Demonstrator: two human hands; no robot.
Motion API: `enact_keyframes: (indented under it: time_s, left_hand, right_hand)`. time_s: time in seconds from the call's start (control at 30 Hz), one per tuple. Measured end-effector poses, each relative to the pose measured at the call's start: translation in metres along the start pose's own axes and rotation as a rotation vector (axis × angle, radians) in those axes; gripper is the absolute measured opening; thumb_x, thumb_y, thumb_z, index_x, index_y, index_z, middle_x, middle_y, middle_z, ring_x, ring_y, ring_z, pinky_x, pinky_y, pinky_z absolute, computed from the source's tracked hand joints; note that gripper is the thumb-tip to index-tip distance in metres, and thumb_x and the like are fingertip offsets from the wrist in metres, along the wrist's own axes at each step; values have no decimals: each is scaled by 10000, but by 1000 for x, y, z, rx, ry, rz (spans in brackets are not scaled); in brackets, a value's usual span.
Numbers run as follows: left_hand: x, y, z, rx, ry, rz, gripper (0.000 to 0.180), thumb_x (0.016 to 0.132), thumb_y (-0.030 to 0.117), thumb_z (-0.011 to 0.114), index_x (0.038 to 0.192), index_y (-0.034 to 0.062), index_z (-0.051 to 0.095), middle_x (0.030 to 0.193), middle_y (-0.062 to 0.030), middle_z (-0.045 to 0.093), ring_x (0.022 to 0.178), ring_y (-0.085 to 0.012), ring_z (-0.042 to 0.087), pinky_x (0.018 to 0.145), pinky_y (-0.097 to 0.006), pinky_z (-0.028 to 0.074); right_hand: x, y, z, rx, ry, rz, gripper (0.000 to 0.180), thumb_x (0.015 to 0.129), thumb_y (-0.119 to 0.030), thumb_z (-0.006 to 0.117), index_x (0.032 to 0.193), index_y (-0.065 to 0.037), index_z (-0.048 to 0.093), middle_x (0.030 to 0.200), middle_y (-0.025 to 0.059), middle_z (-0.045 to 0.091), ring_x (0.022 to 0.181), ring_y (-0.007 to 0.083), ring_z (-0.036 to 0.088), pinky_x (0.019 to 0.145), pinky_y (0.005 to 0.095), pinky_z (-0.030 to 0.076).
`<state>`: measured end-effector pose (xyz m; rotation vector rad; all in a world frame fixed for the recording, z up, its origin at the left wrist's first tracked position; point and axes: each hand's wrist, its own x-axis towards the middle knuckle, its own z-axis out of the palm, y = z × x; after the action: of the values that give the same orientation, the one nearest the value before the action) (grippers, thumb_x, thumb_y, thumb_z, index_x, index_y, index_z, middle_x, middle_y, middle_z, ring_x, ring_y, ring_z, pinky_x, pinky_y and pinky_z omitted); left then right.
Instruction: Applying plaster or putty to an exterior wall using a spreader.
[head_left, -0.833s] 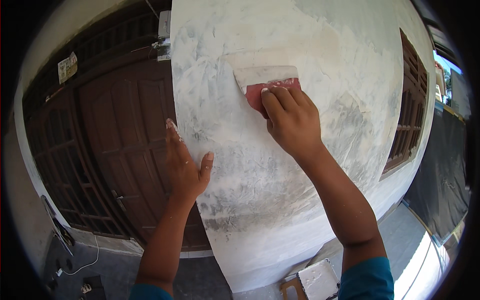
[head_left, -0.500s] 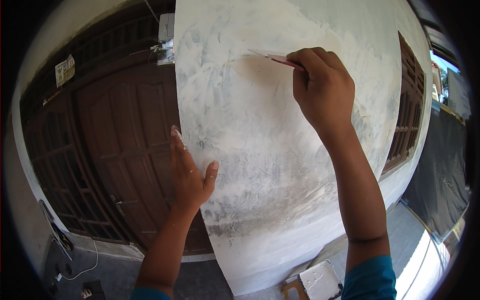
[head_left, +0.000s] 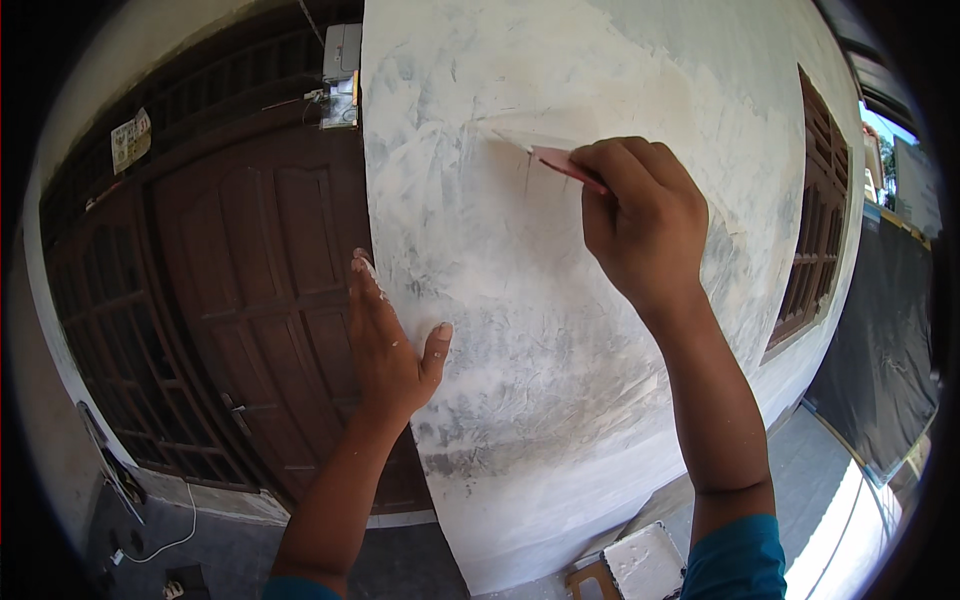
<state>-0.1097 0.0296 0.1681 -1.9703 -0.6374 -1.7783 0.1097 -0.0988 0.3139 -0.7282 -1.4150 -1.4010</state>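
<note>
My right hand (head_left: 650, 220) grips a putty knife (head_left: 565, 167) by its red end, fingers wrapped round it. Its pale, thin blade lies against or very close to the upper part of the wall (head_left: 560, 330), which is coated unevenly in white and grey putty. At the wall's left corner, my left hand (head_left: 392, 345) is held with fingers stretched out and thumb apart. White putty smears its index finger edge and thumb, and nothing is in it. Whether its palm presses on the corner cannot be told.
A brown panelled door (head_left: 255, 260) stands left of the corner, with a meter box (head_left: 341, 75) above. Below the wall sits a tray of white putty (head_left: 645, 562) beside a brown frame-like piece (head_left: 592, 582). A wooden window (head_left: 808, 220) and black sheeting (head_left: 880, 340) are at right.
My right hand and the putty knife have moved down the wall, and the knife now shows more of its red face. My left hand appears shifted slightly right.
</note>
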Motion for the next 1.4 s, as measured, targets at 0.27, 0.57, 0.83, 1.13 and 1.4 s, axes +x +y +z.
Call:
enact_keyframes:
  time_s: [0.27,0.57,0.83,1.13,1.4]
  left_hand:
    - [-1,-1,1,-153,-4,-4,1041,935,549,562,1521,-131,35,1573,-367,132,1464,-508,200,1181,-554,207]
    - [-3,-3,2,-182,-20,-8,1072,931,590,545,1525,-125,10,1581,-361,119,1471,-508,178,1191,-550,180]
    - [-3,-3,1,-166,-25,-13,1021,947,544,545,1513,-144,46,1571,-371,135,1464,-514,193,1186,-556,191]
    - [-2,-1,11,-159,-24,1,994,956,528,536,1511,-143,57,1564,-378,147,1455,-522,210,1178,-569,206]
    - [-5,-4,4,-106,-41,-25,1001,952,532,534,1505,-154,61,1563,-381,149,1448,-528,220,1173,-574,212]
  right_hand:
    - [-12,-9,37,38,35,-152,165,695,-25,744,750,-94,605,744,19,624,665,205,587,597,324,488]
    - [26,22,5,-83,16,46,147,732,33,673,815,-87,663,801,29,674,711,212,629,624,316,508]
    - [-55,-4,13,20,-77,-66,303,622,48,730,882,-92,662,890,28,691,772,226,640,674,334,522]
    - [36,50,2,-97,-9,168,112,815,-35,601,858,-84,692,792,50,684,673,237,642,607,350,517]
    - [-62,-1,14,93,-114,-84,289,599,28,734,844,-97,650,854,36,689,744,225,644,647,332,514]
